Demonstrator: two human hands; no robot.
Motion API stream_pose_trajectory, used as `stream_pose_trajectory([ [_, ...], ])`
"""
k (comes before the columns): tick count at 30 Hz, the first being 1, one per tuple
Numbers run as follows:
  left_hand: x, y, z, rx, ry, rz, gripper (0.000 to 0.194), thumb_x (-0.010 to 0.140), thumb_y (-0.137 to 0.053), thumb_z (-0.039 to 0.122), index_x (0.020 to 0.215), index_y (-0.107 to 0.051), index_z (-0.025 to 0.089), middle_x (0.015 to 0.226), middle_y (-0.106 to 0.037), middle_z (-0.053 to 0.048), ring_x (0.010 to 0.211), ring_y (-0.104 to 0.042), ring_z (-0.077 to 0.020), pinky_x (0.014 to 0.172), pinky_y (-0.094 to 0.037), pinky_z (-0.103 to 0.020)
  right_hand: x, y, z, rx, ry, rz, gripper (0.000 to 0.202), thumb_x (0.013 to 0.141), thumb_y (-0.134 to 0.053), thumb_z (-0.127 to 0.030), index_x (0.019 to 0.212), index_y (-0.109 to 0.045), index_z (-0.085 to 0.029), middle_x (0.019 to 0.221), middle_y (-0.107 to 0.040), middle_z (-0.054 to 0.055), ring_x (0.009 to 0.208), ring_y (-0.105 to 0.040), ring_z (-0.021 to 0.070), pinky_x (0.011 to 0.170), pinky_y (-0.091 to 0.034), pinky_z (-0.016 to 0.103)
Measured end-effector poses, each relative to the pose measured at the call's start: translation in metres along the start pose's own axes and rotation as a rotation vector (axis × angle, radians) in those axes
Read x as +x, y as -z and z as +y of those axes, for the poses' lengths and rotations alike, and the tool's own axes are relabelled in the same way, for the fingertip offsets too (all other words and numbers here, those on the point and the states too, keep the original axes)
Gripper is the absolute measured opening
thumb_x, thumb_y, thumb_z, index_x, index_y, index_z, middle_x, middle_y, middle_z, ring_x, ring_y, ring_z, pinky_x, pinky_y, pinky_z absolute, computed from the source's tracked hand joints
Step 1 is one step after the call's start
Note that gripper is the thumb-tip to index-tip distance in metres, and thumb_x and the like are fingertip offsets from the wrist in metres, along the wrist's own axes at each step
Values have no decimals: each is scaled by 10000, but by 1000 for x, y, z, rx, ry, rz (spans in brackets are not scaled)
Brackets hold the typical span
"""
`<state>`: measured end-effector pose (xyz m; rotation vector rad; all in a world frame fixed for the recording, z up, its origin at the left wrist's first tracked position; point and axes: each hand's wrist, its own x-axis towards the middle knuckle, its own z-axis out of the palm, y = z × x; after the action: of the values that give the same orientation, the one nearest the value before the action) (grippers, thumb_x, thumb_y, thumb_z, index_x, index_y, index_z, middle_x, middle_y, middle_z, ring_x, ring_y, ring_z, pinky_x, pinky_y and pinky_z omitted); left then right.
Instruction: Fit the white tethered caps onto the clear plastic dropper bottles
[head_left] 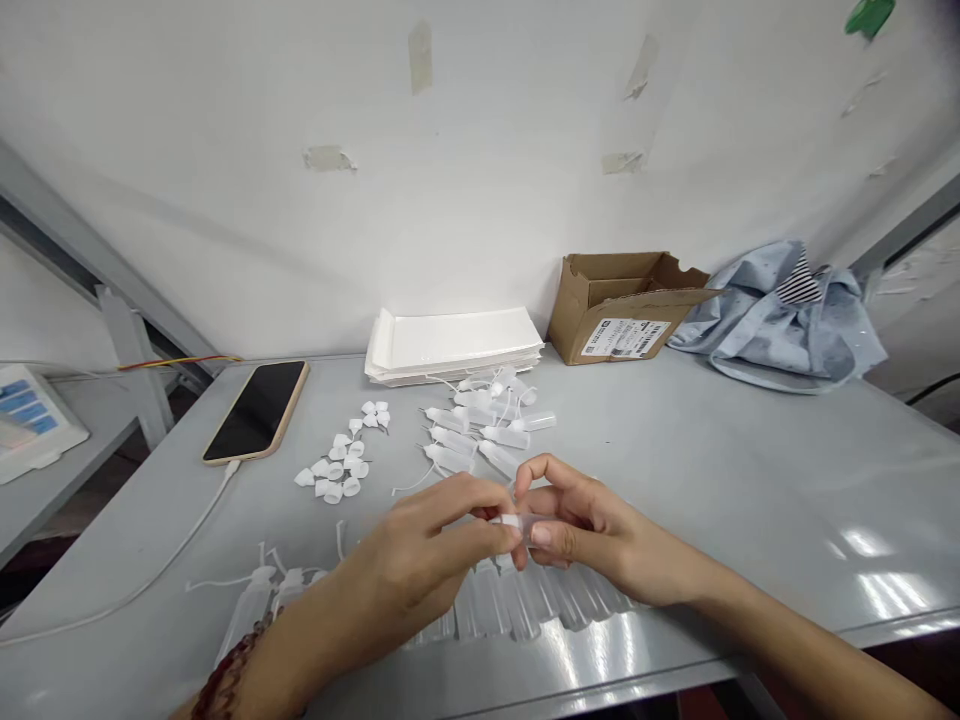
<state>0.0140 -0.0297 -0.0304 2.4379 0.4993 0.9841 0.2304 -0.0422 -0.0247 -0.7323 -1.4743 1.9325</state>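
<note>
1. Bottles: a row of clear small bottles lies at the near table edge, under and just behind both hands. More bottles with white tips lie at near left.
2. Left hand: fingers curled, thumb and fingertips pinched on the white end of a small bottle. A beaded bracelet sits on the wrist.
3. Right hand: fingers closed around the same bottle's body; thumb pressed against it. The bottle is held between both hands, just above the near row.
4. Table: grey, glossy surface.
5. Caps: loose white caps scattered left of centre.
6. Capped bottles: a heap beyond the hands, near centre.
7. Phone: face up at left, cable attached.
8. Sheets: white stack against the wall.
9. Box: open cardboard, labelled, right of the sheets.
10. Cloth: blue bundle at far right.
</note>
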Motion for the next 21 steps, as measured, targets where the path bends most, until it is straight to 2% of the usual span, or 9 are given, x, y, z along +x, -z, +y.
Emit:
stream_pose_trajectory([
  [2,2,2,2,-61,19,11,378,839,-440,-90,1024,-599,199,991,-597,-41,794,-570,-81,689,-475,-182,1,0,0,16,7,1,189,943,-531,-298,1024,-393,-197,799,-579,-12,633,-386,69,616,-306,241],
  [4,6,7,6,-132,101,-28,344,857,-495,-34,1054,-612,223,1013,-604,-32,819,-589,-82,721,-489,-185,0,0,-1,-1,16,11,179,943,-532,-294,1006,-393,-202,805,-579,-13,645,-403,69,621,-305,241],
  [6,11,12,10,-188,254,-70,322,853,-592,84,1121,-598,263,1057,-614,-25,903,-603,-119,792,-508,-225,-2,-1,-3,-25,27,35,173,947,-525,-295,1001,-385,-210,817,-579,-15,649,-415,69,618,-303,241],
  [8,15,16,14,-238,467,-51,317,837,-653,232,1143,-579,271,1039,-632,-16,906,-619,-145,790,-528,-254,-3,-1,-4,-66,39,65,161,953,-510,-295,1003,-377,-219,823,-578,-17,660,-425,76,615,-307,241],
  [10,18,17,17,-282,654,-34,231,845,-634,346,1052,-609,246,929,-658,-1,801,-631,-136,694,-533,-230,-5,-1,-4,-157,57,97,136,963,-486,-292,1008,-376,-227,824,-567,-21,680,-433,86,614,-313,242],
  [12,20,16,18,-315,757,-84,199,881,-567,398,910,-641,216,789,-660,15,695,-615,-117,615,-505,-203,-6,-3,-3,-288,80,123,113,969,-468,-289,1019,-383,-235,826,-540,-24,700,-437,96,617,-321,245],
  [14,21,13,18,-335,781,-147,271,907,-512,408,810,-647,195,700,-644,21,637,-590,-106,577,-475,-192,-7,-4,-2,-407,106,138,100,972,-454,-288,1035,-392,-240,835,-521,-23,722,-446,105,634,-332,253],
  [16,21,11,18,-328,772,-174,284,920,-488,383,791,-648,187,681,-641,22,616,-579,-102,572,-462,-193,-6,-4,-1,-441,108,130,93,973,-449,-284,1035,-394,-240,853,-529,-17,757,-466,113,664,-348,263],
  [21,19,12,19,-165,568,-198,191,917,-491,301,908,-658,208,854,-683,-5,752,-599,-132,631,-453,-212,-3,-1,-5,-185,16,44,108,974,-451,-261,1019,-358,-233,861,-578,-12,765,-510,102,670,-361,253],
])
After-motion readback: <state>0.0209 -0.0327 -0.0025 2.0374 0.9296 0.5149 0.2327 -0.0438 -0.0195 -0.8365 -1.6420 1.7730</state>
